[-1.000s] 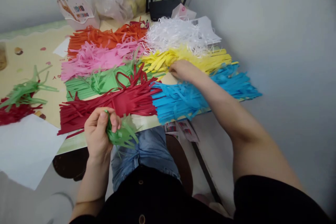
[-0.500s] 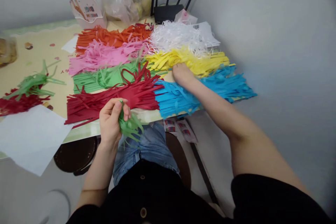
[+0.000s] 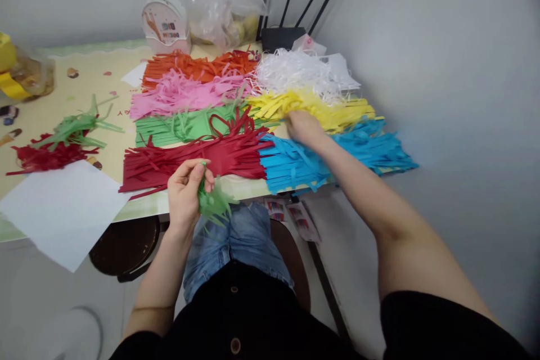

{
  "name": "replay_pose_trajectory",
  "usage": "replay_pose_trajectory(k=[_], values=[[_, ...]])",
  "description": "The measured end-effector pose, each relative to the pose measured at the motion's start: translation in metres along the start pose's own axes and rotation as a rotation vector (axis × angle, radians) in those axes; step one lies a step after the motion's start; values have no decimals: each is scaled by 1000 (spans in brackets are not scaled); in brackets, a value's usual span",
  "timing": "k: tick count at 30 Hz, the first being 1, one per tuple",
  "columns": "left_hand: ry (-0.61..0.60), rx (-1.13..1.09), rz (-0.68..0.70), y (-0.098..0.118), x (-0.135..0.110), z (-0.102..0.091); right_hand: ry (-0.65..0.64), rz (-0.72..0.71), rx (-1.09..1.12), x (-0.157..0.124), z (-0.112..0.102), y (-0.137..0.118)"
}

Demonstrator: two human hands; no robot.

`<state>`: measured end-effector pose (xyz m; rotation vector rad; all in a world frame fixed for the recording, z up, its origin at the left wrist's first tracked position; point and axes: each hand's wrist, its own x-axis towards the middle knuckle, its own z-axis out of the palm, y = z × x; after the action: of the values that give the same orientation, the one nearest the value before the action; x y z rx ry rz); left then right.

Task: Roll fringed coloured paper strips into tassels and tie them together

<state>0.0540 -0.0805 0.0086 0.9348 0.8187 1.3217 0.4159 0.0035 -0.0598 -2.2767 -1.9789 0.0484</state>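
Observation:
In my left hand (image 3: 185, 185), held over the table's front edge, the thumb and fingers pinch the top of a bunch of thin green paper strips (image 3: 216, 202) that fans out downward. My right hand (image 3: 307, 129) reaches down between the yellow strips (image 3: 354, 112) and the blue strips (image 3: 291, 166); its fingers are curled together, and what they hold, if anything, is hidden. Close by my left hand lies a pile of dark red strips (image 3: 169, 160). Behind it is a pile of green strips (image 3: 177, 126), whose right end comes near my right fingertips.
Pink strips (image 3: 172, 93), orange strips (image 3: 185, 67) and white shredded strips (image 3: 291, 76) lie farther back. A black router (image 3: 282, 38) and a plastic bag (image 3: 223, 19) stand by the wall. White paper (image 3: 63, 208) overhangs the front edge at left; a jar (image 3: 34, 73) stands behind.
The view has shifted left, bringing more of the jar into sight. My left hand keeps its pinch on the green strips, and my right hand stays by the yellow strips with little movement.

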Motion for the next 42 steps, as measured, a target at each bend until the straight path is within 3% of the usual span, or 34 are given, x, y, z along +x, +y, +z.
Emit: replay_pose_trajectory(k=[4, 8, 12, 17, 21, 26, 32, 37, 42], values=[[31, 38, 4, -5, 7, -2, 78, -19, 121, -10, -20, 5], [-18, 51, -45, -10, 11, 3, 183, 21, 326, -18, -32, 10], [-64, 60, -86, -12, 11, 6, 124, 80, 397, -22, -33, 11], [-83, 78, -115, -15, 12, 6, 96, 265, 857, -24, -28, 14], [-109, 82, -146, -19, 14, 9, 95, 387, 988, -24, -22, 16], [-129, 84, -166, -21, 16, 18, 121, 364, 1025, -26, -20, 17], [-143, 101, -156, -23, 17, 18, 230, 220, 750, -32, -27, 23], [-95, 116, -126, -16, 17, 12, 317, 266, 861, -34, -46, 48], [-53, 126, -66, -9, 16, 10, 71, 283, 671, -40, -56, 55]])
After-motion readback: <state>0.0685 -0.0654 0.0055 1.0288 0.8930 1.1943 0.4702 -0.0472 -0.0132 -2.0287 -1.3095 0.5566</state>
